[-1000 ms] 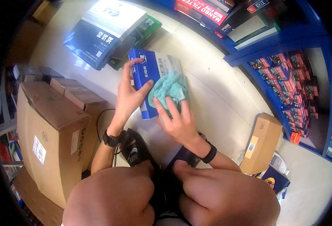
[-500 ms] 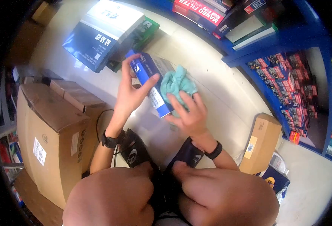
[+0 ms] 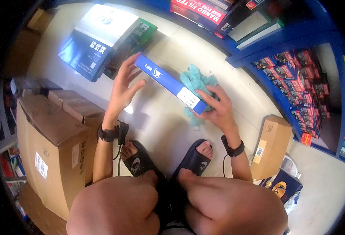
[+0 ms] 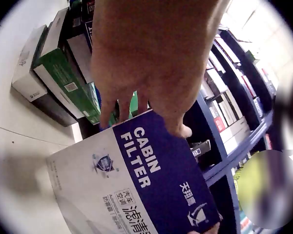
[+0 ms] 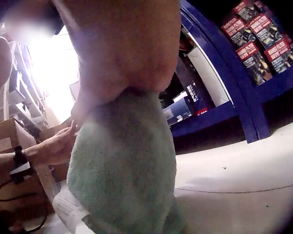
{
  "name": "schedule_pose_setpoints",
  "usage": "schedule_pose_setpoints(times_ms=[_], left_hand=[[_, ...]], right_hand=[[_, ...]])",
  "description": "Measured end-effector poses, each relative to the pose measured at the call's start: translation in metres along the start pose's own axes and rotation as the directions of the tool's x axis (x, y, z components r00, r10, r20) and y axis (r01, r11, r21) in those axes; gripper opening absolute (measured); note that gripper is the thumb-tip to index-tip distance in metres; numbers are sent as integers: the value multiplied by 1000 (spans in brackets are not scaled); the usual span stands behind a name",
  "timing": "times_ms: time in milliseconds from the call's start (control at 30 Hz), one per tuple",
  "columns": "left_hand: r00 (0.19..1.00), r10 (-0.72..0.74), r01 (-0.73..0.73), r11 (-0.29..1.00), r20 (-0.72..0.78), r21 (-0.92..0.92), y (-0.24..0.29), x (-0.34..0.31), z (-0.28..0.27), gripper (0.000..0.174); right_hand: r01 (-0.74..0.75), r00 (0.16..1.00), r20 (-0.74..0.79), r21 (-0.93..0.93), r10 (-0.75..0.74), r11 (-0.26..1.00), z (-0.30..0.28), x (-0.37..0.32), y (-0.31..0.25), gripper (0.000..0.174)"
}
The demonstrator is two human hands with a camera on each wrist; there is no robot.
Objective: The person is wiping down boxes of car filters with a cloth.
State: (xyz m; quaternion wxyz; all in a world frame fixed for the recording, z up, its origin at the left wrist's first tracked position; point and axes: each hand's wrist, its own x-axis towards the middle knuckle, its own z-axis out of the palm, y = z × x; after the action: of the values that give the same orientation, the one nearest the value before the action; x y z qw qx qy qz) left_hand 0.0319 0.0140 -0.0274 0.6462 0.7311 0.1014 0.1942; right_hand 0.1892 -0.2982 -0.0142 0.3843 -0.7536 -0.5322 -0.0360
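A flat blue-and-white cabin filter box [image 3: 166, 82] is held above the floor, its narrow blue side facing up in the head view. My right hand [image 3: 219, 105] grips its right end through a bunched green cloth [image 3: 194, 78], with the thumb on the near side. The cloth [image 5: 124, 165] covers most of the right wrist view and hides my fingers there. At the box's other end, my left hand [image 3: 123, 86] has its fingers extended along the corner and its thumb spread apart. The left wrist view shows the printed front of the filter box [image 4: 141, 170] below that hand.
Stacked filter boxes [image 3: 86, 55] lie on the floor at the far left. Large cardboard cartons [image 3: 51, 141] stand on the left, a smaller carton [image 3: 272, 145] on the right. Blue shelving [image 3: 254, 55] with packed goods runs along the right. My sandalled feet [image 3: 141, 158] are below.
The box has turned from its printed face to its narrow side and shifted right. My right hand has moved right with the cloth onto its end, while my left thumb has come off the box.
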Motion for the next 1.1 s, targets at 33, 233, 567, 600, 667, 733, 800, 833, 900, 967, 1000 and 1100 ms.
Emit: schedule_pose_setpoints(times_ms=[33,233,567,600,667,733,800,833,900,967,1000,1100], left_hand=[[998,39,-40,999,-43,-11,0,3,3,88],[991,129,-125,978,-18,166,-3,18,4,60],[988,147,-140,975,-34,170,-3,21,2,56],[993,112,-111,993,-27,50,-1,19,3,54],[997,82,-83,994,-17,-69,2,14,5,53],[999,19,-21,998,-38,-52,8,7,8,50],[995,-11,15,999,-103,34,15,-4,15,49],[985,-38,58,991,-168,117,20,-9,21,49],[974,3,35,986,-226,161,28,-13,36,49],[950,-8,61,985,-313,161,29,-18,45,48],[938,-30,75,990,-344,116,29,-19,47,49],[940,-69,105,990,-333,91,30,-22,48,46]], right_hand=[[-11,1000,14,27,10,1000,-1,-1,3,83],[-108,969,237,147,71,983,-16,11,-9,76],[-215,944,278,99,181,971,-27,-2,-1,63],[-228,955,202,27,218,973,-30,-2,-1,61],[-241,962,122,-45,245,969,-33,1,-4,60],[-341,930,-200,-147,309,929,-40,8,-12,56],[-327,927,-271,-240,260,914,-51,18,-21,55],[-322,918,-338,-331,207,887,-56,23,-26,54],[-270,927,-354,-393,127,879,-60,34,-35,56],[-194,955,-294,-518,39,833,-59,43,-52,60],[-186,956,-290,-519,33,834,-56,49,-59,60],[-73,988,-153,-547,-13,834,-36,64,-86,57]])
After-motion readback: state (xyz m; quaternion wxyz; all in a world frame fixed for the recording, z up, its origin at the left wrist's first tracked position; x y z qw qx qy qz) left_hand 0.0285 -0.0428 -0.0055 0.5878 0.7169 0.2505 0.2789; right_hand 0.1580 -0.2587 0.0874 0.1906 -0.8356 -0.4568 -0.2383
